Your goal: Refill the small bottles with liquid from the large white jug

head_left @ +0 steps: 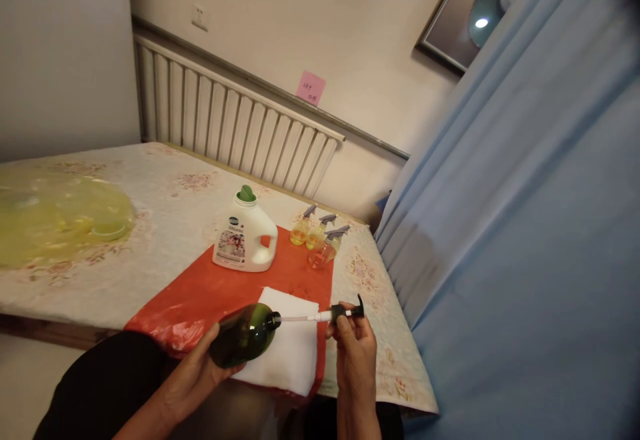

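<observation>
**Pump and bottle held mouth to tube over a red-covered bench**

The right side is filled by one blue curtain (525, 240), by which part of a single picture frame (441, 23) on the wall is covered. One bench (60, 328) is draped with a flowered cloth (195, 207) and backed by one white radiator (225, 117). At its left end one bulging yellow bag (60, 217) is seen, well apart from the rest. One red sheet (180, 300) is spread across the middle, overlaid near the front edge by one folded white cloth (290, 353).

On the red sheet one white jug (247, 240) is stood upright, its mouth topped by a green piece (247, 193). One dark green bottle (240, 339) is held tilted above the front edge, the left hand (197, 370) wrapped round it, and part of the white cloth is blocked from view. At least three spray bottles (300, 232) are grouped beyond; by their overlap an exact count is prevented. One pump (324, 317) is pinched in the grip of the right hand (356, 347), its tube lined up with the bottle's neck; whether the tip is inside cannot be told. One pink note (311, 88) and one socket (200, 18) are fixed above.
</observation>
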